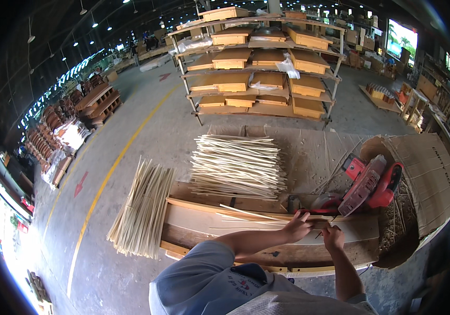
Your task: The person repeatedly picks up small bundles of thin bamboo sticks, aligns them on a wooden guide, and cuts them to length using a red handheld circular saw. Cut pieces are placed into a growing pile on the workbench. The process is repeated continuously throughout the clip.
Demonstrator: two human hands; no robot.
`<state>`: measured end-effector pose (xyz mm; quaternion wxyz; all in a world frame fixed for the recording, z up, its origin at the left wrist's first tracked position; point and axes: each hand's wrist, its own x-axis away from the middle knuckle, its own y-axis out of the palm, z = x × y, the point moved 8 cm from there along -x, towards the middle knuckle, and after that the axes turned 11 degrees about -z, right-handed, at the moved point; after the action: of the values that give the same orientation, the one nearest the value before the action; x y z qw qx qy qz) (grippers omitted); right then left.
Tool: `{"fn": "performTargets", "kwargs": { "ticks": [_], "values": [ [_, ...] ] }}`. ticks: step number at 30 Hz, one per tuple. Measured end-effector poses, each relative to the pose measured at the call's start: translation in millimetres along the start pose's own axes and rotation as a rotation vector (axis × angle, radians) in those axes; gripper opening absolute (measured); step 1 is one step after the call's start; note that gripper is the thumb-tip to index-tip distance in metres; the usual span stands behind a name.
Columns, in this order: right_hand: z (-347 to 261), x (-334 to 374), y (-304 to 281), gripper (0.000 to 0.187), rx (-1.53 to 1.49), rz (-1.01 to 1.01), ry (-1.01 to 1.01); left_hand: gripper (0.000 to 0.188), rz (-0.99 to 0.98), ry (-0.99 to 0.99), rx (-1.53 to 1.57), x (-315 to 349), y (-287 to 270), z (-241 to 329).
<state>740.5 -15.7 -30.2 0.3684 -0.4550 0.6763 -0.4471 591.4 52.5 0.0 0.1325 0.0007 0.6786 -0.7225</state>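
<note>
While the concrete floor (154,134) stretches away behind, one rack (267,111) stands on it: five tiers, slim posts, flat boxy tan pieces on each. Nearer, one long wooden bench (188,231), its boards brown and worn. One cardboard box (432,184), creased and open, at the bench's right end; scraps and stick ends lie by it.

Stick stacks: two. Wide stack (238,168) at the bench's far side, sticks laid roughly crosswise, ends uneven; long bundle (143,210) just beside the bench's left end, sticks running nearly front to back. Single sticks too many to count. All pale cream, thin, straight to slightly bowed, seemingly wood.

One power saw (382,191), red with a dusty greyish guard, at the right of the bench, just beyond the hands.

Hands: two, near each other over the bench. Left hand (297,228) has fingers curled, right hand (333,237) likewise drawn in; a small dark piece shows between them, too small to identify. Cannot tell which grips it. Loose sticks (251,214), several, overlapping, lie on the bench left of the left hand.
</note>
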Motion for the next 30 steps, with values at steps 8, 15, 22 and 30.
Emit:
{"fn": "performTargets", "kwargs": {
  "ticks": [8, 15, 22, 30],
  "values": [
    [116.6, 61.8, -164.1, 0.043, -0.490, 1.064, 0.383, 0.032, 0.181, 0.049, 0.096, -1.0, -10.5, 3.6],
    [35.3, -46.3, -302.9, 0.079, -0.539, 0.429, 0.265, 0.036, 0.084, 0.029, 0.062, -5.0, 5.6, 0.8],
    [16.2, -94.6, -319.9, 0.033, -0.454, 0.072, 0.534, 0.034, 0.037, -0.070, 0.107, -2.2, 15.2, -13.4],
    [45.2, -94.7, -316.9, 0.029, -0.423, 0.311, 0.420, 0.032, 0.026, 0.001, 0.090, -11.6, 17.5, -0.5]
  ]
}}
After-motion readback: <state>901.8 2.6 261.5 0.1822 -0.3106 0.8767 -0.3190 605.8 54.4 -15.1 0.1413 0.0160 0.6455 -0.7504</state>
